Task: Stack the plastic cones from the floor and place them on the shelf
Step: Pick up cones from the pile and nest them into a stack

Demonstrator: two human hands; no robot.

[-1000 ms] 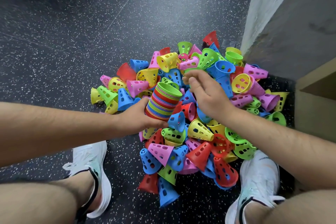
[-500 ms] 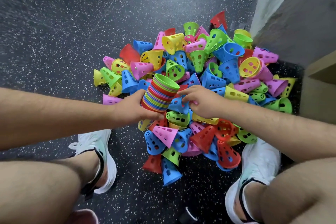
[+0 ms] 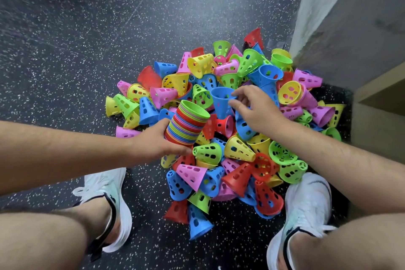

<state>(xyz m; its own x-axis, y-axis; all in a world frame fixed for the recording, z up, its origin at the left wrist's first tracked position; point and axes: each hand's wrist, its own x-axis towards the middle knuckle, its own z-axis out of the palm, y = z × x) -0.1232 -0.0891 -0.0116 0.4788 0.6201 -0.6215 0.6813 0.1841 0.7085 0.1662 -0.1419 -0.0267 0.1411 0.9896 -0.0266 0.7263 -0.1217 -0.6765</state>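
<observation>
Left hand [image 3: 153, 144] wraps the multicoloured cone stack [image 3: 186, 125] near its base; right hand [image 3: 258, 114] pinches a blue cone [image 3: 220, 103] by its rim.
Cones in the pile [image 3: 238, 151] on the floor [image 3: 87, 50] look light, stiff and slick: grip the stack around its rims and single cones at the mouth. Half a second ago the right hand was low in the pile; now it has lifted the blue cone.

Tilted multicoloured stack [image 3: 186, 125], green topmost; blue cone [image 3: 220, 103] upturned above loose cones [image 3: 238, 149].
</observation>
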